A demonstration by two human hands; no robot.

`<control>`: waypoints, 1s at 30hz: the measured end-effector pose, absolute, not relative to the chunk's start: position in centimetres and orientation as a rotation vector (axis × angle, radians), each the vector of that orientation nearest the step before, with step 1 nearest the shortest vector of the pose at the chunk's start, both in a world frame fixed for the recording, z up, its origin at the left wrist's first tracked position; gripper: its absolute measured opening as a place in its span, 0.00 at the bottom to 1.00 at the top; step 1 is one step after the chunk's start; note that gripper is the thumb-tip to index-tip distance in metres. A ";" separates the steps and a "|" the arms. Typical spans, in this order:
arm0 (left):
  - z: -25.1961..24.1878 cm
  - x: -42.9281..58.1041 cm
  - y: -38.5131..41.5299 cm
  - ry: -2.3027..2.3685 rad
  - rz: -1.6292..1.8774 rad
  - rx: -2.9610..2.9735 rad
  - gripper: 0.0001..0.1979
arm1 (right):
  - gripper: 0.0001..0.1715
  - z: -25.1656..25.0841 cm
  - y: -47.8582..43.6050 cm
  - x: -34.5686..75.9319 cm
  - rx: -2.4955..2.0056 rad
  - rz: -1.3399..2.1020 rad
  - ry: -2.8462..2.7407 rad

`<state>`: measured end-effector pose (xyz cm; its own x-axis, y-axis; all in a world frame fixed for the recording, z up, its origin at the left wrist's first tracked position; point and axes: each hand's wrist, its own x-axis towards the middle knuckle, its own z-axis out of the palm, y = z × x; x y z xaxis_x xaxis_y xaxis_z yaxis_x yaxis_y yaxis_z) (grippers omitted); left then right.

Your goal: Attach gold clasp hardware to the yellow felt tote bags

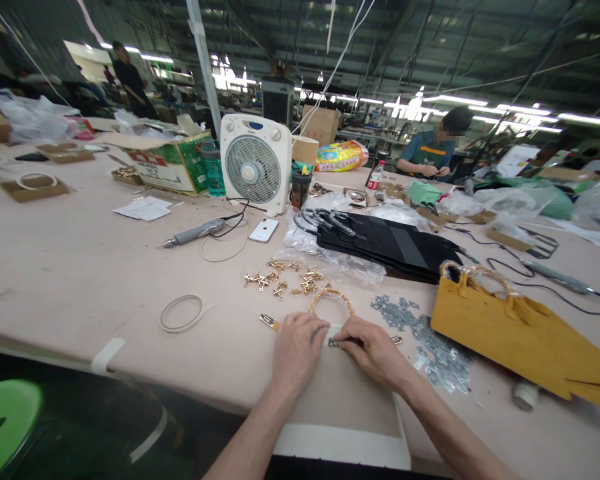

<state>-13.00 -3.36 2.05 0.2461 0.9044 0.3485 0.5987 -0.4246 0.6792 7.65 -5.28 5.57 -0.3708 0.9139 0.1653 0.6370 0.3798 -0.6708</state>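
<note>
A flat bag [353,403] with a beige inner face and a white lower border lies in front of me. Its yellow, film-wrapped handle [332,293] stands out beyond the top edge. My left hand [300,343] has its fingers closed on that edge, left of the middle. Between the thumb and fingers of my right hand [373,350] is a small metal plate [333,343], against the bag's top edge. A strap end with a metal fitting [269,321] sticks out left of my left hand, and another fitting [397,340] shows beside my right hand.
Gold-coloured hardware [283,277] lies beyond the bag; loose metal plates [430,340] spread rightward. Yellow bag [510,327], black bag pieces [385,240], electric screwdriver [195,233], phone [264,230], fan [255,163] and tape ring [181,313] surround the work. A co-worker [433,147] sits across.
</note>
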 end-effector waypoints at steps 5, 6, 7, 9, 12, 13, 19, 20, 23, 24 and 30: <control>2.0 -13.2 -3.5 1.372 1.000 2.122 0.07 | 0.11 6.2 -5.8 7.0 -1.390 0.621 -2.198; 2.0 -13.3 -3.5 1.372 1.003 2.122 0.07 | 0.11 6.2 -5.8 6.9 -1.409 0.606 -2.194; 2.0 -13.3 -3.4 1.369 1.010 2.123 0.07 | 0.11 6.2 -5.8 6.8 -1.428 0.601 -2.184; 2.0 -13.4 -3.4 1.355 1.016 2.128 0.08 | 0.10 6.0 -5.8 6.7 -1.462 0.606 -2.156; 2.2 -13.5 -3.4 1.314 1.012 2.138 0.09 | 0.09 5.7 -5.9 6.6 -1.526 0.588 -2.129; 2.3 -13.6 -3.5 1.300 1.008 2.139 0.10 | 0.09 5.6 -6.1 6.6 -1.550 0.571 -2.130; 2.7 -14.0 -3.7 1.307 0.985 2.122 0.12 | 0.11 5.3 -6.8 6.3 -1.582 0.533 -2.102; 2.6 -14.1 -3.6 1.299 0.975 2.125 0.12 | 0.11 5.2 -6.8 6.3 -1.571 0.544 -2.069; 2.3 -14.2 -3.3 1.260 0.934 2.147 0.14 | 0.10 4.8 -6.6 6.5 -1.514 0.592 -1.964; 2.1 -14.2 -3.2 1.257 0.919 2.154 0.15 | 0.10 4.7 -6.5 6.6 -1.487 0.609 -1.936; 0.4 -13.7 -1.8 1.338 0.884 2.157 0.16 | 0.07 3.9 -6.5 6.8 -1.323 0.566 -1.759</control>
